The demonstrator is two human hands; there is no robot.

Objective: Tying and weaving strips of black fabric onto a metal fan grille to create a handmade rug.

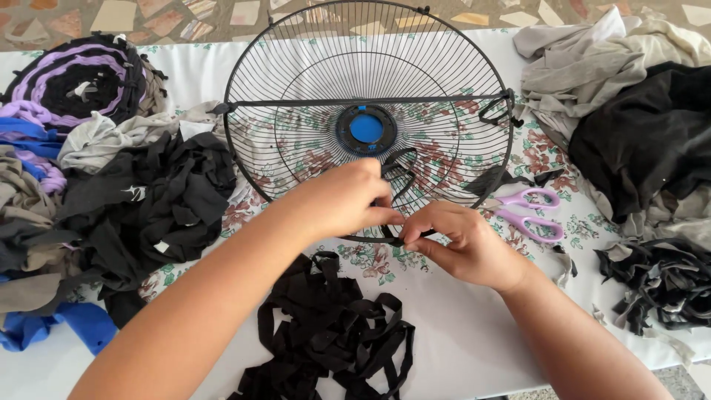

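I watch the wire fan guard [368, 118] lying flat on the desk [459, 333], its near rim toward me, and both hands meet right at that rim. My left hand [344, 198] is closed, fingers pinching a black fabric strip [398, 172] where it loops through the wires; my right hand [463, 244] is closed on the same strip's end at the rim.

To do this well, I judge the strip should be kept flat and pulled snug against the wire, one hand holding tension while the other feeds the end through, so the loop does not slacken or twist.

The guard is black and round, with thin radial wires, a straight bar across it and a blue disc [366, 127] at the hub; a few dark strips already hang from it. Below my hands lies a heap of black strips [326, 333]. Left sits a pile of black, grey and blue rags [141, 200] and a purple-and-black coiled mat [74, 78]; right, grey and black cloth [629, 96]. Purple-handled scissors [529, 211] lie just beside my right hand.
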